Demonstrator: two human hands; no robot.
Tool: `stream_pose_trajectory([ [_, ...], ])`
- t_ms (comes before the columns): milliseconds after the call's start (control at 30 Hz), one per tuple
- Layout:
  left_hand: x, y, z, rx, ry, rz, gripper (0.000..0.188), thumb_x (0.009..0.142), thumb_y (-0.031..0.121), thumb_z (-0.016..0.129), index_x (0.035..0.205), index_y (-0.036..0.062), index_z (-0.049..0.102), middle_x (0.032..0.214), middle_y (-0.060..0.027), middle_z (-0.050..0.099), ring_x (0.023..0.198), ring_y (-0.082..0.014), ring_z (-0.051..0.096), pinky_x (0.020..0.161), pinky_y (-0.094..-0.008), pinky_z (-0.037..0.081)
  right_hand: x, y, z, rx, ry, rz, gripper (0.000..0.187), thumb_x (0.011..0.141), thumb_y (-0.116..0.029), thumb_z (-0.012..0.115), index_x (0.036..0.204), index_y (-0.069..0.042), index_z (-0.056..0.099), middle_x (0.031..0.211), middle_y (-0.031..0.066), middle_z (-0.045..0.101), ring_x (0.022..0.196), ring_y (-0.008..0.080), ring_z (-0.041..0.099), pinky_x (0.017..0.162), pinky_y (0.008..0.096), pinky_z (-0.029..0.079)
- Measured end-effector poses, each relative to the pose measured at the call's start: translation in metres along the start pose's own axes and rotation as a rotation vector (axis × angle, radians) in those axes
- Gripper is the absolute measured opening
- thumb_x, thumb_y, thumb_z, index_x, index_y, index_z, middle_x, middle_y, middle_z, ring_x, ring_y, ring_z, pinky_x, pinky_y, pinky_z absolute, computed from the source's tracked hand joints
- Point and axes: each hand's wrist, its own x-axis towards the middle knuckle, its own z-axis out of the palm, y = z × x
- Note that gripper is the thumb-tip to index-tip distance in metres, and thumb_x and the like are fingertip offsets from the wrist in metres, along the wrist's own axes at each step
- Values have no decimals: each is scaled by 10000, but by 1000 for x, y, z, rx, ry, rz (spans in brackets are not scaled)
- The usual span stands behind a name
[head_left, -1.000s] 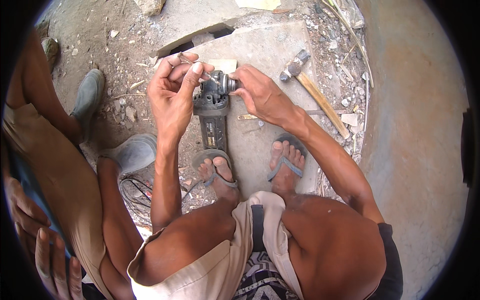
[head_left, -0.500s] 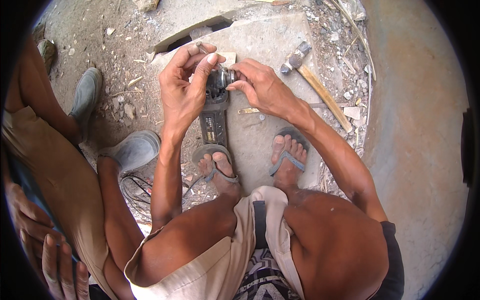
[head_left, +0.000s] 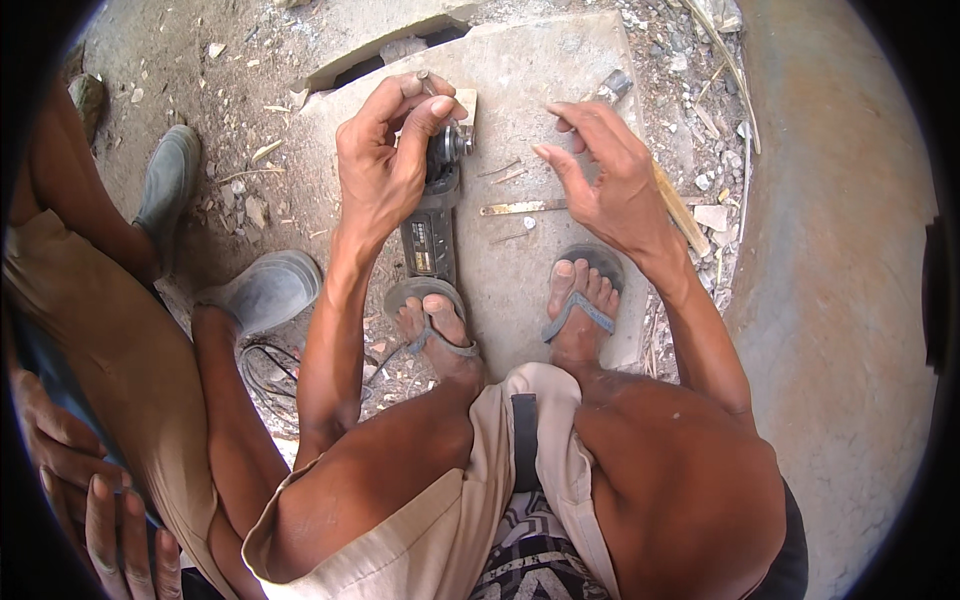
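My left hand (head_left: 385, 160) is closed, pinching a small metal pin (head_left: 426, 84) between thumb and fingers above the angle grinder (head_left: 430, 245). The grinder lies on the concrete slab with its body toward my left foot. Its metal spindle (head_left: 464, 141) sticks out to the right, bare of any disc, while my left hand partly covers its head. My right hand (head_left: 620, 185) hovers to the right of the grinder, fingers apart, holding nothing. Beneath it lies a hammer (head_left: 678, 215) with a wooden handle, partly hidden by that hand.
On the concrete slab (head_left: 550, 60) lie a flat metal strip (head_left: 525, 207) and several thin nail-like pieces (head_left: 508, 175). A dark cable (head_left: 265, 375) coils beside my left leg. At the left sits another person, in grey boots (head_left: 265, 290). Rubble borders the slab; a smooth surface (head_left: 840, 300) runs along the right.
My right hand has left the grinder's spindle and moved right, over the hammer. My left hand, still pinching the pin, has shifted slightly right and up.
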Motion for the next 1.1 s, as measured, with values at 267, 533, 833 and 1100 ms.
stream_pose_trajectory([
  [267,-1,-16,7,-27,11,142,101,1009,14,665,1098,-24,693,920,-79,757,854,-149,743,752,-286,601,-33,35,-32,-387,50,98,398,921,-151,750,1254,37,637,1183,190,623,1091,372,595,952,455,486],
  [533,-5,-21,8,-32,35,206,145,971,-20,701,1115,-21,698,918,-84,756,820,-144,727,726,-287,584,-38,54,-29,-493,42,119,351,953,-173,713,1242,1,619,1074,171,606,1028,359,573,887,463,478],
  [833,-9,-24,5,74,11,307,132,953,-36,715,1085,-28,701,942,-101,774,834,-146,737,734,-288,587,-39,45,-31,-405,104,198,243,993,-150,651,1186,-5,636,996,183,649,807,377,663,678,466,503],
  [1100,-11,-15,7,119,22,272,84,950,-23,721,1033,-26,724,968,-103,786,875,-181,771,757,-295,600,-26,9,-53,118,31,360,294,1021,-250,668,1153,12,694,698,59,610,631,119,525,563,323,407],
])
